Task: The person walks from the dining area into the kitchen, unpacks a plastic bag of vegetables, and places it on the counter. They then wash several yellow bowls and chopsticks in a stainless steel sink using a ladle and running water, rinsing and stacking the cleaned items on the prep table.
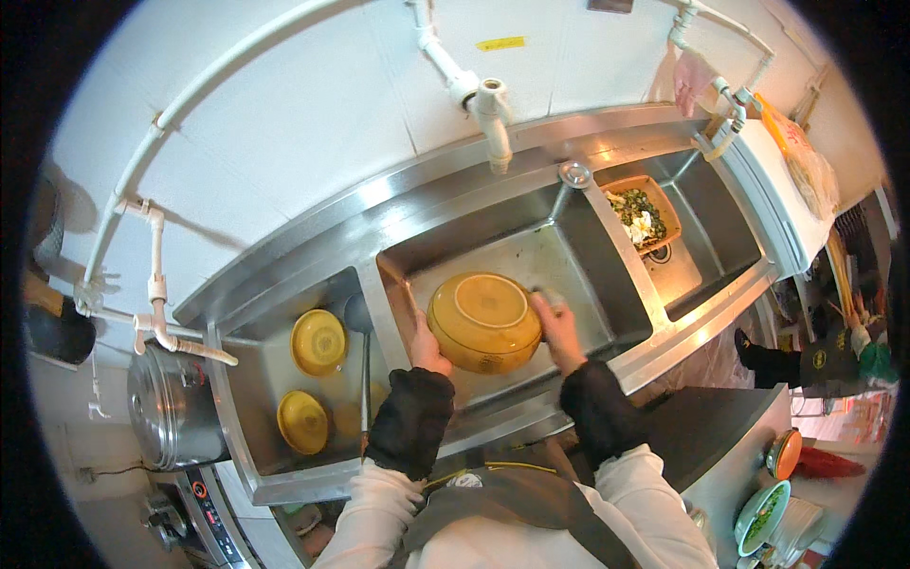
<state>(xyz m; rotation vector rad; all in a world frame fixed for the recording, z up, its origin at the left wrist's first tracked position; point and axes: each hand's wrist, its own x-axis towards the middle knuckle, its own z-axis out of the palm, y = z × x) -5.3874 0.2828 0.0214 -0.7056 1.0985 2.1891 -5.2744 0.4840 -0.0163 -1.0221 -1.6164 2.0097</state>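
Over the middle basin of a stainless steel sink (pixel 657 284), a large yellow oval bowl (pixel 490 323) is held upside down, its foot ring facing up. My left hand (pixel 429 346) grips its left side. On its right side is my right hand (pixel 559 328), with a small greyish thing, perhaps a scrubber, at the fingers; its kind is unclear. The left basin holds water with a yellow dish (pixel 319 343), a second yellow dish (pixel 303 422) and a long-handled ladle (pixel 365 370).
An orange strainer basket (pixel 672 210) of food scraps sits in the right basin. A white tap (pixel 494 128) juts over the middle basin. Left stands a steel pot (pixel 174 405). At lower right, a counter (pixel 736 462) bears a bowl of chopped greens (pixel 764 518). Another person's dark sleeve (pixel 771 364) shows at right.
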